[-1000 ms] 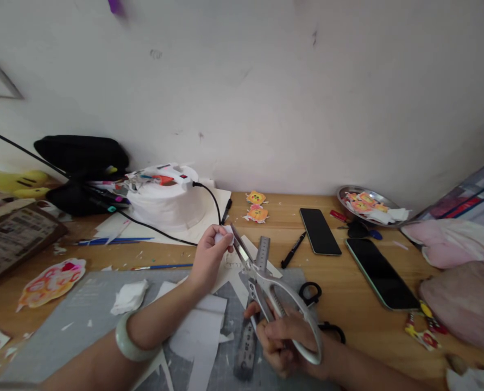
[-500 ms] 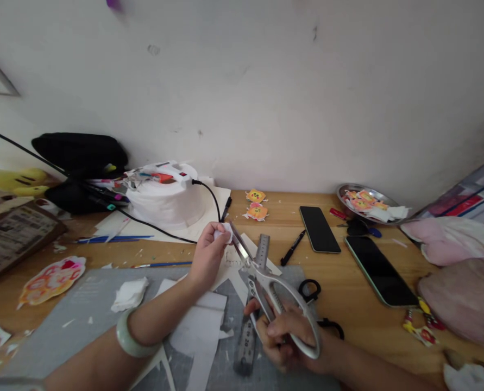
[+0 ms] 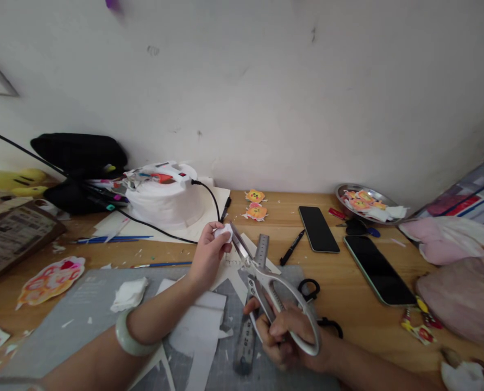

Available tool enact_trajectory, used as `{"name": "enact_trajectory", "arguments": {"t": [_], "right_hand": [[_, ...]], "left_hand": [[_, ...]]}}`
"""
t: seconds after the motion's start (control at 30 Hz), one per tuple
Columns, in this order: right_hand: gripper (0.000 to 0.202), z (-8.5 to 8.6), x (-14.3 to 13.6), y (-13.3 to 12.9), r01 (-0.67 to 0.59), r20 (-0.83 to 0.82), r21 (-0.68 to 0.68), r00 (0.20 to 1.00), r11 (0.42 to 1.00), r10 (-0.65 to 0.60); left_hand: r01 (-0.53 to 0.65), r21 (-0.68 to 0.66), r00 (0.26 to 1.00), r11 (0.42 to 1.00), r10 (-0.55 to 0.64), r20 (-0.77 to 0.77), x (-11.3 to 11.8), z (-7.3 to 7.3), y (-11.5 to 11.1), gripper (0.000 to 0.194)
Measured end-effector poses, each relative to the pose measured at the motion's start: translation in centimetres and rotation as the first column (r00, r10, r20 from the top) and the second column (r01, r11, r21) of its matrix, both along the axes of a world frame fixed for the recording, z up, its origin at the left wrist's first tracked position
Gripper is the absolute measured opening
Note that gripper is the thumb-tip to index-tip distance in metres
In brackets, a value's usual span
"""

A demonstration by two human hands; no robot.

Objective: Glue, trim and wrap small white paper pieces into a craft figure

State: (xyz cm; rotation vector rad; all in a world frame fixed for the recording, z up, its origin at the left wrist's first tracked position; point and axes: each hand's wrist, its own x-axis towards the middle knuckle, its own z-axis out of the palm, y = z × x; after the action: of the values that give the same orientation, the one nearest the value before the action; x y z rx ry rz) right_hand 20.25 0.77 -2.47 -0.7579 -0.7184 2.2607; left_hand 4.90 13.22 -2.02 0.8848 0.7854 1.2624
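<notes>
Scissors (image 3: 263, 278) point toward eleven o'clock in our right hand (image 3: 287, 330), which is curled round the handles; these stand apart, though how wide the blades are we cannot tell. Our left hand (image 3: 209, 252) pinches the white piece (image 3: 225, 232) between thumb and fingers, at ten o'clock from the scissors' middle and right beside the blade tips. Whether its edge lies between the blades we cannot make out.

For a clean cut, we would let the left hand feed and turn the piece while the right mostly squeezes, in short, unhurried strokes. Our left fingertips sit close to the metal, so we should tuck them toward eight o'clock, clear of the blades' line. The ruler (image 3: 245, 345) lies beneath the scissors, running from one to seven o'clock, and could snag a lowered handle; working higher should avoid that. Loose paper (image 3: 203, 326) on the mat (image 3: 90, 293), at seven o'clock from the piece, seems best left alone.
</notes>
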Motion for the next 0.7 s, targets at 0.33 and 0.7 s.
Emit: {"name": "enact_trajectory", "arguments": {"t": [0.33, 0.7], "right_hand": [[0.039, 0.2, -0.1, -0.2, 0.005, -0.019, 0.017, 1.0, 1.0, -0.005], [0.039, -0.6, -0.2, -0.4, 0.018, -0.042, 0.089, 0.999, 0.996, -0.015]], "left_hand": [[0.079, -0.027, 0.993, 0.996, -0.081, -0.085, 0.1, 0.1, -0.4, 0.024], [-0.004, 0.039, 0.981, 0.999, 0.012, -0.193, -0.1, 0.5, -0.6, 0.033]]}}
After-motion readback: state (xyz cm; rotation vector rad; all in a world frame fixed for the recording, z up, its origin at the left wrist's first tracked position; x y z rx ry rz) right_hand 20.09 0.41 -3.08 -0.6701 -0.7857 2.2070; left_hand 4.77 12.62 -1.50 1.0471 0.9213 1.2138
